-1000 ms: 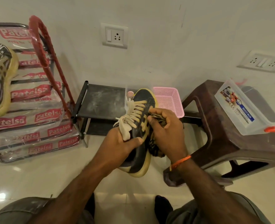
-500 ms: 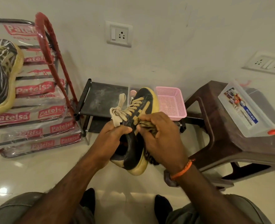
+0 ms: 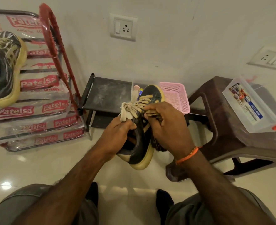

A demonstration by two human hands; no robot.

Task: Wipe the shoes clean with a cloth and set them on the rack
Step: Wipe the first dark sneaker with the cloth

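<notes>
A black sneaker (image 3: pixel 140 143) with cream laces and a yellowed sole hangs in mid-air at the centre, toe pointing away. My left hand (image 3: pixel 116 133) grips its collar at the heel opening. My right hand (image 3: pixel 166 127) grips a dark patterned cloth (image 3: pixel 156 116) bunched against the shoe's right side near the laces. A second matching sneaker (image 3: pixel 4 69) sits on the plastic-wrapped shoe rack (image 3: pixel 41 109) at the far left, its opening towards me.
A low black stand (image 3: pixel 108 95) stands against the wall behind the shoe, with a pink mesh basket (image 3: pixel 176 96) on it. A brown plastic stool (image 3: pixel 215 120) at right carries a clear lidded box (image 3: pixel 250 108). My knees fill the bottom over glossy floor tiles.
The shoe has tilted more upright and my right hand with the cloth has slid up towards the laces. My left hand has shifted its grip at the collar.
</notes>
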